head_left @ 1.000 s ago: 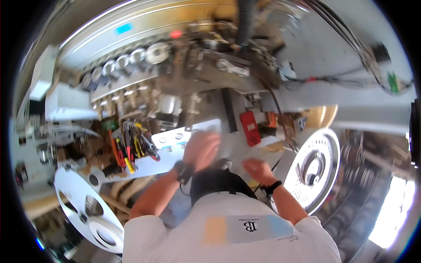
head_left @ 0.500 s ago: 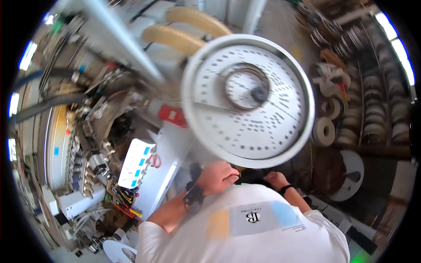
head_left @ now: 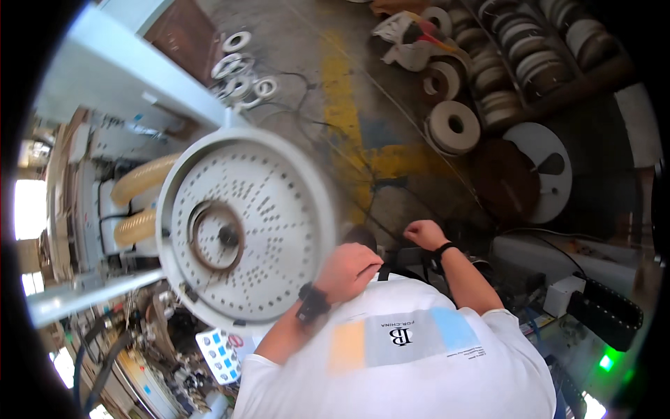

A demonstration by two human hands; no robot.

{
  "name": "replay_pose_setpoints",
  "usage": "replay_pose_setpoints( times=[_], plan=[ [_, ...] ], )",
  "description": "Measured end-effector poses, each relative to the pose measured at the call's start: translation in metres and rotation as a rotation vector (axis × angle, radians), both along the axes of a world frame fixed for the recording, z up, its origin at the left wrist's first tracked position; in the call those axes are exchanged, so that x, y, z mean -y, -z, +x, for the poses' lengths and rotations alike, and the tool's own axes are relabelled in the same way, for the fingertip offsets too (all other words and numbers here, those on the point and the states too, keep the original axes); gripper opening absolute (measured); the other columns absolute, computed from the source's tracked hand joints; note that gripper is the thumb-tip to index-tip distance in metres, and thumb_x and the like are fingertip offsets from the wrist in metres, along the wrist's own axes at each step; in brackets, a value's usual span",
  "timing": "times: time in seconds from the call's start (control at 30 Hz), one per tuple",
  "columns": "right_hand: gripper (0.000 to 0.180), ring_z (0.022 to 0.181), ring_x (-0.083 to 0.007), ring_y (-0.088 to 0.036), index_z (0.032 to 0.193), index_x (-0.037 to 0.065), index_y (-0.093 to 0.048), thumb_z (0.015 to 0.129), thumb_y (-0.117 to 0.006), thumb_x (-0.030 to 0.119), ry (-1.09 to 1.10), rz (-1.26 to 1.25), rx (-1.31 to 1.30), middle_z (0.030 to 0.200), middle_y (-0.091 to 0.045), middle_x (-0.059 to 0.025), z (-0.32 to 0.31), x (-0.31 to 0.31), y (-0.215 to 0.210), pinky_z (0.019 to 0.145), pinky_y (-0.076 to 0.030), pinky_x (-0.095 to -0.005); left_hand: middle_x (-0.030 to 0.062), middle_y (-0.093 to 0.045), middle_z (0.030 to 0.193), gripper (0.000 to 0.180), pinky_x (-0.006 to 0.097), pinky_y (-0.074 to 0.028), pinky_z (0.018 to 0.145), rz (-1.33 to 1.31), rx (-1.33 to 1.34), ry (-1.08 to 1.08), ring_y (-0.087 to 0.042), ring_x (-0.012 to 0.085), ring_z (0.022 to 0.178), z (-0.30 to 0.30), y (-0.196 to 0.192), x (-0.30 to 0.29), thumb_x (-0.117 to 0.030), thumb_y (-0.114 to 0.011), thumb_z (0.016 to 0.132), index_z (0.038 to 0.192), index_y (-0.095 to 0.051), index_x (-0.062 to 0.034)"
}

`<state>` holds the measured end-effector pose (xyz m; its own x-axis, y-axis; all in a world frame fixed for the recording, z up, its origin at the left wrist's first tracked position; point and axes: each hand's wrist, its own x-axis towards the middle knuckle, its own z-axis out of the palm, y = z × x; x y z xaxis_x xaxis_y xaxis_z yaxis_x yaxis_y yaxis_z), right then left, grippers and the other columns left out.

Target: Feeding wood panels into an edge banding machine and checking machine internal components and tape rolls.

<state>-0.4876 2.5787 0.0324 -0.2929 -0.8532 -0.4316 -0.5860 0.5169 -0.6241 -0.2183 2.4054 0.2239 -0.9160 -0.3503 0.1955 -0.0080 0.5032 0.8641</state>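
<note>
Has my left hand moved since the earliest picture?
Yes: against the perforated white disc, your left hand has passed from its left to its right in view.

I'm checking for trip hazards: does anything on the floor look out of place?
Yes: white rings lie loosely jumbled at upper left, a dark cable strays over the floor, and a crumpled white bundle lies near the reels, untidy against their neat rows.

Left grip [head_left: 350,271] near perforated disc [head_left: 262,227], right grip [head_left: 426,235]
</note>
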Motion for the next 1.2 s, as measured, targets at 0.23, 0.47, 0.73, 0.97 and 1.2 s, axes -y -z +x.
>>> replay_pose_setpoints(
  times=[0.23,0.47,0.73,0.97,1.2],
  plan=[
    [0.022,0.093,-0.0353,-0.07,0.097,0.01,-0.078,0.088,-0.071,0.029,-0.196,0.048,0.061,0.099,-0.075,-0.0143,-0.099,0.099,-0.012,0.083,-0.056,-0.0429,0.0083,-0.074,0.091,0.011,0.039,-0.054,0.075,-0.007,-0.057,-0.13,-0.069,0.0297,0.084,-0.138,0.037,0.108,-0.005,-0.075,0.08,0.092,-0.073,-0.0058],
    [0.027,0.088,-0.0248,-0.073,0.102,0.007,-0.078,0.089,-0.075,0.03,0.328,0.437,0.063,0.095,-0.077,-0.0121,-0.299,0.094,-0.004,0.083,-0.057,-0.0369,0.0124,-0.071,0.105,0.024,0.043,-0.053,0.088,-0.174,0.113,-0.159,-0.065,0.0335,0.1,-0.283,0.087,0.288,-0.02,-0.073,0.086,0.106,-0.07,-0.0064],
    [0.026,0.082,-0.0184,-0.072,0.096,0.004,-0.079,0.085,-0.079,0.027,0.767,0.288,0.078,0.087,-0.077,-0.0081,-0.445,0.209,0.019,0.078,-0.057,-0.033,0.0112,-0.071,0.104,0.024,0.042,-0.053,0.088,-0.116,0.167,-0.136,-0.065,0.0329,0.101,-0.423,0.055,0.496,-0.026,-0.073,0.088,0.104,-0.07,-0.008],
    [0.023,0.09,-0.0257,-0.073,0.102,0.008,-0.078,0.087,-0.077,0.026,0.458,0.372,0.038,0.095,-0.077,-0.0137,-0.555,0.387,0.169,0.085,-0.057,-0.037,0.0129,-0.071,0.104,0.023,0.042,-0.054,0.09,0.035,0.333,-0.378,-0.067,0.0353,0.1,-0.477,0.256,0.656,-0.002,-0.055,0.085,0.103,-0.07,-0.0056],
    [0.023,0.073,-0.016,-0.067,0.083,0.004,-0.074,0.083,-0.081,0.026,0.441,0.18,0.242,0.078,-0.072,-0.0056,-0.735,0.741,0.084,0.074,-0.054,-0.0323,0.0115,-0.074,0.084,0.025,0.043,-0.056,0.072,0.372,0.837,-0.876,-0.069,0.0302,0.073,-0.39,0.37,0.755,-0.026,-0.064,0.094,0.098,-0.074,-0.0039]
  ],
)
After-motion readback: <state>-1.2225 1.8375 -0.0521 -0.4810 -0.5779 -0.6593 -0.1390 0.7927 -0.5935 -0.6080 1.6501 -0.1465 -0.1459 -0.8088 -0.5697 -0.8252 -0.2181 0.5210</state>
